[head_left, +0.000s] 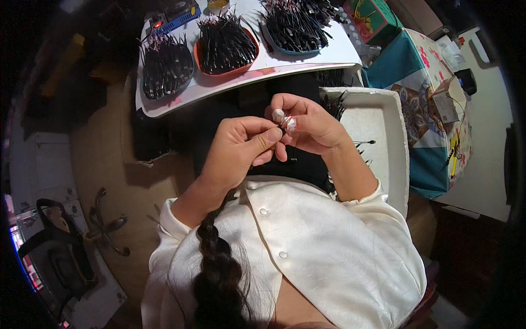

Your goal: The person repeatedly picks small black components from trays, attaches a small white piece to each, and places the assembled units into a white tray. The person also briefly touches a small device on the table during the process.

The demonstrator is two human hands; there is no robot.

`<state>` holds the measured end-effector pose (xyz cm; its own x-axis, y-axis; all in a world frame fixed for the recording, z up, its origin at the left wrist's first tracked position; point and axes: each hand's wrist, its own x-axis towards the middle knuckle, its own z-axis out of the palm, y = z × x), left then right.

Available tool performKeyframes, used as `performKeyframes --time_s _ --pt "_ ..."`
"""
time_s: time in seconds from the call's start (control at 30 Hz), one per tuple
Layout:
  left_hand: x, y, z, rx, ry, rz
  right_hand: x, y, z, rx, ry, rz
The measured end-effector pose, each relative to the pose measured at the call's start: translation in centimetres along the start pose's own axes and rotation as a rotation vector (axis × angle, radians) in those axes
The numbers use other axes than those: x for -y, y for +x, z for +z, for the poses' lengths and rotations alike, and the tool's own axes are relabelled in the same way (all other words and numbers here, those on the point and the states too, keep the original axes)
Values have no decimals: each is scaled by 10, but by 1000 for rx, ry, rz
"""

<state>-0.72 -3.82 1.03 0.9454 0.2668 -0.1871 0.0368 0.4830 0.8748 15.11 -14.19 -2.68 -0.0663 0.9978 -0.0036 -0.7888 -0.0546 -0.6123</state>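
My left hand (233, 151) is closed, its thumb and forefinger pinching a short black cable (282, 129) with thin red wire ends. Close against it, my right hand (320, 125) is closed at the same cable, and white wrapping covers some of its fingertips. Both hands meet above my dark-clothed lap. The fingers hide most of the cable, so its full length cannot be made out. Beyond the hands, on a white table (345, 48), several bundles of similar black cables stand in a red bin (233, 71), a blue bin (300, 52) and a grey bin (164, 94).
A white foam box (402, 137) sits close at my right, with a few loose black cables (367, 142) in it. Farther right, a patterned cloth (411, 107) covers a surface holding a small carton (449, 101) and yellow-handled cutters (453, 148). A blue device (175, 22) lies at the back left.
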Motion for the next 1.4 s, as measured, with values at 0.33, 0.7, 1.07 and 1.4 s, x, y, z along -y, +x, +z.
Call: performKeyframes --time_s 0.33,0.7,1.07,1.4 --pt "-9 -4 -1 101 -45 -66 5 -2 -3 130 13 16" --pt "-5 -4 0 59 76 -104 5 -6 -6 97 -95 17" --pt "-5 -12 -6 -58 197 25 11 -22 25 -245 -831 -282" --pt "-3 -21 -7 -9 251 21 -5 -26 39 -534 -1547 -619"
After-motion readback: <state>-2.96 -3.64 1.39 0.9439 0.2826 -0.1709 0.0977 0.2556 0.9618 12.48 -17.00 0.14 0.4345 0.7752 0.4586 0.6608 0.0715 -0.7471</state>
